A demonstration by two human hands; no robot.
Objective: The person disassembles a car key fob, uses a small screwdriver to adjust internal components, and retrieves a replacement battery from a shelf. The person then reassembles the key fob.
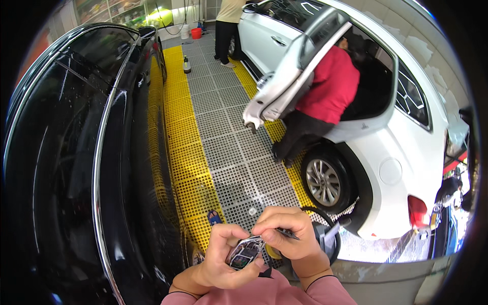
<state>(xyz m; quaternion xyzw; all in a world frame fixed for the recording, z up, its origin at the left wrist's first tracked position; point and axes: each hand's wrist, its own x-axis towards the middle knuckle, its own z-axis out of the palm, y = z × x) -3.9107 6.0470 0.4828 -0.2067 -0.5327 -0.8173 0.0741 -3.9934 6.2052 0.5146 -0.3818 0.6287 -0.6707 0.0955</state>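
Observation:
My left hand is closed round a small rounded case with a silver rim and a dark inside, which looks like a car key fob. A small greenish patch shows within it. The fingertips of my right hand pinch at the upper edge of the fob. A thin dark piece sticks out from between the right fingers; its kind is too small to tell. Both hands are close together in front of my pink shirt.
A black car stands close on my left. To the right, a white car has its rear door open, with a person in red leaning in. Farther off are another person, a bottle and a red bucket. A dark hose curves beside my right hand.

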